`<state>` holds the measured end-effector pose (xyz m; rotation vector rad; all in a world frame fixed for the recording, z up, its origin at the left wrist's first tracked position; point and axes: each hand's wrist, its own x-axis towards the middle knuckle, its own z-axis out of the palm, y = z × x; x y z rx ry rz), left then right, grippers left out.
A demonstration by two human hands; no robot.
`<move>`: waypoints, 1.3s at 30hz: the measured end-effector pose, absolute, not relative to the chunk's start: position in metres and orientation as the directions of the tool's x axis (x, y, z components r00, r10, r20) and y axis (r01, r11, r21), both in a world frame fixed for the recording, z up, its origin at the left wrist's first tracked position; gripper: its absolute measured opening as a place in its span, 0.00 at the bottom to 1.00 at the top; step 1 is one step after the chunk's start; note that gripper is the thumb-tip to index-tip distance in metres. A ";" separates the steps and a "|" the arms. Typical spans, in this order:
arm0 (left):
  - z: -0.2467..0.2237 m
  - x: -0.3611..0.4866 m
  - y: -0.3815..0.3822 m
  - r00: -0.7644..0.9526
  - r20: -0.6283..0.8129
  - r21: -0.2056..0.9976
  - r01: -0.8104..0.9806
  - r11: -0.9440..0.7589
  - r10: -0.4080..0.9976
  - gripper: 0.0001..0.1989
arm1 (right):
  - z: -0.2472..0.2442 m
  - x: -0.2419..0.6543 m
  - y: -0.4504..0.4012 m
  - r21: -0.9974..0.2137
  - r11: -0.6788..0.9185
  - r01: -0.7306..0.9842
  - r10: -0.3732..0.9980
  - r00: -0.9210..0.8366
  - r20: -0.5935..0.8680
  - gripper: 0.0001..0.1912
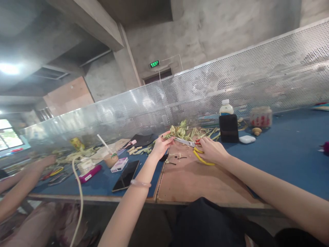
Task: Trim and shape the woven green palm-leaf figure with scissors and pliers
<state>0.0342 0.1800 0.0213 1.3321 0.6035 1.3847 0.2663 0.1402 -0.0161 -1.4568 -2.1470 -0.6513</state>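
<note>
My left hand [162,145] is closed on a small greenish plant piece [167,136], pinched at the fingertips. Scissors [187,142] with yellow and red handles are gripped in my right hand [213,151]; their blades point left, toward the pinched piece. Whether the blades touch it is too small to tell. Just behind both hands lies a heap of pale green, dried-looking leaves and stalks [182,129]. Under the hands is a brown board [200,185], with dark stem scraps [177,157] scattered on it.
A propped black phone [228,128], a white earbud case [247,139], a bottle [226,108] and a jar [260,117] stand right. Left are a tablet [125,175], a small box [119,164], a cup with straw [111,158] and a co-worker's arm [28,181]. Perforated metal [164,103] runs behind.
</note>
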 end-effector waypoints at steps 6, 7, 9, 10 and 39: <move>0.020 0.032 0.181 0.217 0.389 0.892 -0.334 -0.306 0.895 0.29 | -0.015 0.265 0.140 0.134 0.331 0.934 0.703 -0.339 0.625 0.21; 0.020 0.032 0.182 0.218 0.388 0.892 -0.334 -0.305 0.896 0.29 | -0.015 0.266 0.140 0.140 0.334 0.932 0.702 -0.346 0.623 0.21; 0.020 0.032 0.181 0.215 0.389 0.891 -0.337 -0.305 0.896 0.28 | -0.014 0.266 0.140 0.152 0.339 0.928 0.700 -0.357 0.618 0.21; 0.020 0.032 0.181 0.211 0.390 0.889 -0.340 -0.307 0.896 0.28 | -0.014 0.266 0.140 0.156 0.341 0.927 0.700 -0.361 0.616 0.21; 0.017 0.035 0.180 0.272 0.401 0.892 -0.332 -0.307 0.875 0.24 | -0.017 0.266 0.142 0.154 0.355 0.922 0.694 -0.370 0.618 0.20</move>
